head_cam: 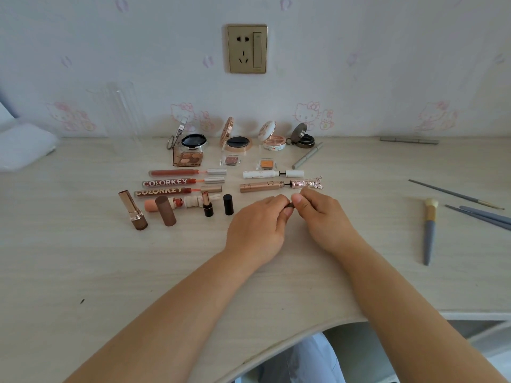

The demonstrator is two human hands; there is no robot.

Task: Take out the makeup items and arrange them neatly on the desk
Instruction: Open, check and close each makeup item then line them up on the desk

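My left hand [260, 225] and my right hand [323, 217] meet at the middle of the desk, both pinching a small dark brown stick-like item [290, 206], mostly hidden by the fingers. Just beyond them lie a rose-gold mascara [279, 185] and a white mascara [272, 174], both pulled open. To the left lie three lip gloss tubes [177, 181], a peach tube [177, 204], two upright lipsticks [132, 210] [207, 207] and their caps [165, 210] [228, 204]. Open compacts [237, 143] and an eyeshadow palette [189, 158] line the back.
Several grey-handled brushes [430, 230] lie on the right part of the desk [83, 258]. A grey pen-like stick [307, 156] lies by the compacts, another grey stick [409, 140] rests by the wall. A clear container [119, 111] and a white cloth [25, 147] sit at the back left.
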